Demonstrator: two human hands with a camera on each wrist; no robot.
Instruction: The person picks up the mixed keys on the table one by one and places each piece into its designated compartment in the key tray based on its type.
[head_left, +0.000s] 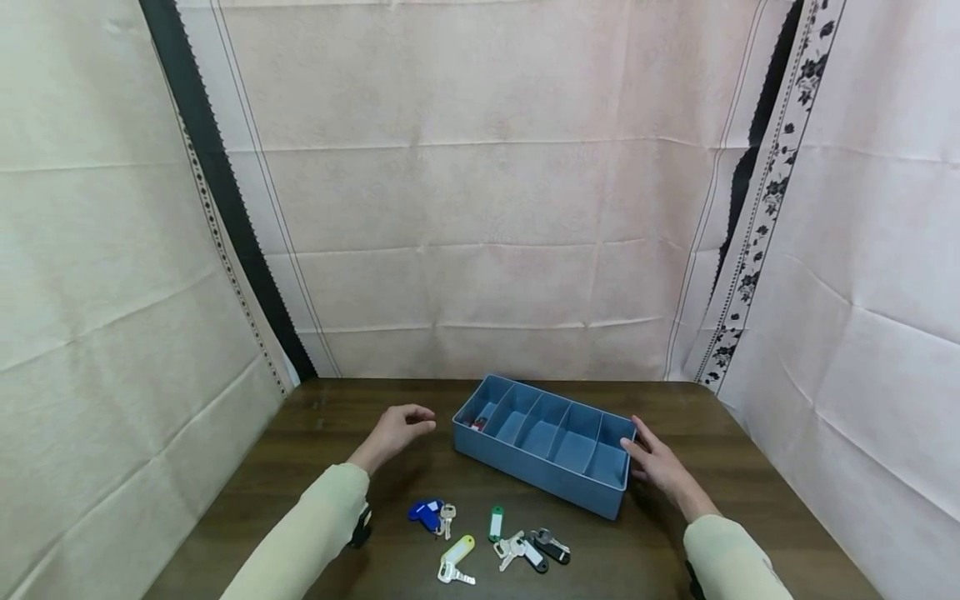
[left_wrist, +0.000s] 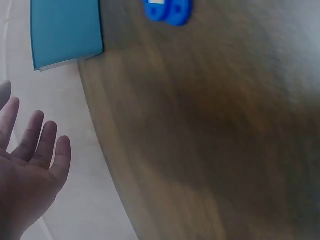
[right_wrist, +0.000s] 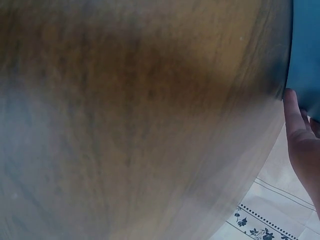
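A blue divided box (head_left: 540, 475) stands at a slant on the wooden table, its left end farther back. In its leftmost compartment lies a small red item (head_left: 477, 424), too small to tell. My right hand (head_left: 663, 471) touches the box's right end with extended fingers; the right wrist view shows fingertips (right_wrist: 291, 95) against the blue wall. Left of the box, my left hand (head_left: 396, 433) hovers apart from it, holding nothing, with loosely bent, spread fingers in the left wrist view. Nearer me lie blue key tags (head_left: 427, 514) with a key (head_left: 447, 518).
Along the table's front lie a yellow key tag (head_left: 459, 548) with a key (head_left: 452, 572), a green tag (head_left: 496, 523) beside keys (head_left: 510, 548), and black tags (head_left: 553, 549). Pale cloth (head_left: 480, 208) hangs behind the table and at both sides.
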